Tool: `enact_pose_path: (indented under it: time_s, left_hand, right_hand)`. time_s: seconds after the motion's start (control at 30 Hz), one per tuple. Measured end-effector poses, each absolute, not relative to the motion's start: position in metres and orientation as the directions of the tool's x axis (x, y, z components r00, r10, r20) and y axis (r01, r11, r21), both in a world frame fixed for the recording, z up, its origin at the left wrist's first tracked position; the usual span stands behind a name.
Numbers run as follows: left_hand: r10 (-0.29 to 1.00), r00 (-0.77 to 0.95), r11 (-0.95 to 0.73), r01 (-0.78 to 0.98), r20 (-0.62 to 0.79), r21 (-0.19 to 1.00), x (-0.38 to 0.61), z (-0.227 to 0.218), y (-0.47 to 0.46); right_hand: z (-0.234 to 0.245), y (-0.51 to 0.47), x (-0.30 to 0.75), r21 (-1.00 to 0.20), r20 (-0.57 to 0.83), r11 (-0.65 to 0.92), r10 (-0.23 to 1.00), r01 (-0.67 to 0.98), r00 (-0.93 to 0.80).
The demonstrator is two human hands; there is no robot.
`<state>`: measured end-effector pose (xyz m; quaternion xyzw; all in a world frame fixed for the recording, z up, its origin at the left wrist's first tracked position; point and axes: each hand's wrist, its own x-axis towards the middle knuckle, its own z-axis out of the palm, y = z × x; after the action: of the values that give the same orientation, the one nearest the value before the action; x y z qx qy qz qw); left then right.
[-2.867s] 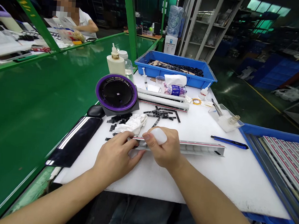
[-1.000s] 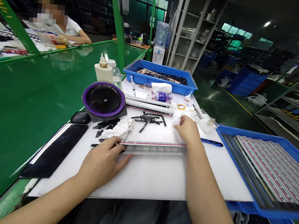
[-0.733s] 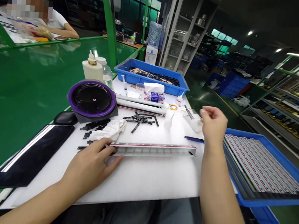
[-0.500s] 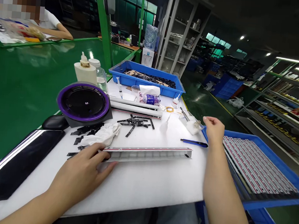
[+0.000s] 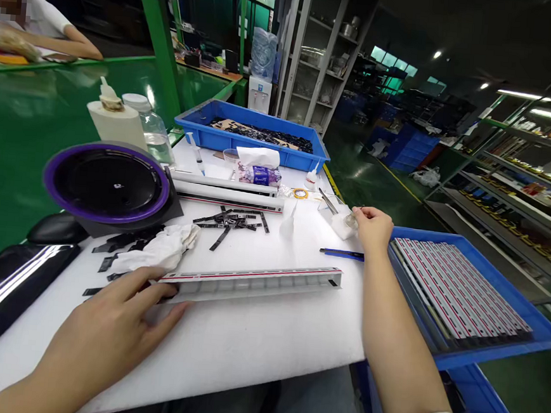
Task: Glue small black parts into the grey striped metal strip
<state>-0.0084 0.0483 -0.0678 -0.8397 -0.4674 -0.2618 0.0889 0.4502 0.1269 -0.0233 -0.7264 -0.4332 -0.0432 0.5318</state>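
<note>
A long white strip with a red edge line lies across the white tabletop. My left hand rests flat and spread on its left end, beside a crumpled white cloth. My right hand is stretched out to a clear tray at the table's right edge. Its fingertips are pinched at a small bottle in that tray. A small white dropper bottle stands free on the table, and a blue pen-like tool lies just below my right wrist.
A blue crate of red-striped strips sits at the right. Loose black strips, two long white bars, a purple-rimmed round device, a black panel and a mouse fill the left. Behind, a blue bin. Another person's arm rests far left.
My right hand let go of the white dropper bottle, swung right and came down on the clear tray. My left hand stayed on the strip's left end. The view turned right.
</note>
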Motion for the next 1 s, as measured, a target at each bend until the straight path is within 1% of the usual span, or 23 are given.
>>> enact_pose_path:
  time_s: [0.03,0.1,0.13,0.17,0.2,0.23,0.27,0.3,0.33,0.37,0.4,0.47,0.57,0.63,0.7,1.0]
  left_hand:
    - [0.74,0.425,-0.543,0.835,0.522,0.09,-0.008,-0.067,0.048]
    - [0.737,0.429,-0.54,0.838,0.521,0.074,-0.006,-0.065,0.046]
    - [0.733,0.435,-0.543,0.837,0.522,0.065,-0.006,-0.064,0.045]
    - [0.729,0.44,-0.546,0.835,0.524,0.059,-0.005,-0.063,0.044]
    - [0.725,0.444,-0.55,0.833,0.526,0.055,-0.004,-0.062,0.043]
    - [0.725,0.443,-0.548,0.835,0.527,0.053,-0.004,-0.061,0.041]
    - [0.728,0.443,-0.547,0.835,0.523,0.053,-0.003,-0.059,0.04]
    - [0.735,0.442,-0.543,0.838,0.514,0.054,-0.003,-0.058,0.039]
    - [0.745,0.438,-0.535,0.843,0.504,0.057,-0.002,-0.057,0.038]
    - [0.754,0.435,-0.528,0.847,0.492,0.061,-0.002,-0.056,0.037]
    - [0.763,0.431,-0.521,0.851,0.482,0.063,-0.002,-0.056,0.037]
    - [0.774,0.427,-0.513,0.856,0.467,0.067,-0.001,-0.055,0.035]
    - [0.78,0.421,-0.507,0.859,0.463,0.074,-0.002,-0.055,0.033]
    - [0.783,0.419,-0.507,0.859,0.46,0.079,-0.002,-0.056,0.032]
    - [0.787,0.419,-0.506,0.858,0.454,0.085,-0.002,-0.056,0.032]
    - [0.784,0.416,-0.51,0.855,0.46,0.096,-0.002,-0.055,0.034]
  right_hand:
    - [-0.019,0.123,0.449,-0.744,0.548,-0.034,0.538,0.667,0.64]
    - [-0.008,0.112,0.439,-0.786,0.599,0.094,0.364,0.611,0.714]
    - [-0.002,0.104,0.43,-0.805,0.593,0.196,0.27,0.559,0.759]
    - [0.004,0.096,0.416,-0.815,0.559,0.313,0.208,0.487,0.802]
    - [0.008,0.086,0.398,-0.815,0.512,0.421,0.2,0.399,0.835]
    - [0.01,0.074,0.375,-0.814,0.46,0.504,0.259,0.287,0.849]
    - [0.01,0.063,0.348,-0.813,0.414,0.562,0.368,0.156,0.833]
    - [0.008,0.05,0.318,-0.811,0.383,0.584,0.476,0.041,0.792]
    - [0.004,0.038,0.287,-0.825,0.349,0.562,0.577,-0.049,0.738]
    - [-0.002,0.026,0.257,-0.849,0.329,0.519,0.666,-0.099,0.67]
    - [-0.008,0.016,0.228,-0.871,0.331,0.48,0.73,-0.105,0.598]
    - [-0.023,0.001,0.182,-0.897,0.387,0.443,0.794,-0.009,0.469]
    - [-0.04,-0.007,0.147,-0.866,0.499,0.47,0.789,0.171,0.359]
    - [-0.045,-0.007,0.142,-0.839,0.543,0.487,0.777,0.244,0.318]
    - [-0.045,-0.005,0.143,-0.831,0.553,0.486,0.779,0.271,0.296]
    - [-0.047,0.001,0.138,-0.85,0.507,0.44,0.831,0.289,0.227]
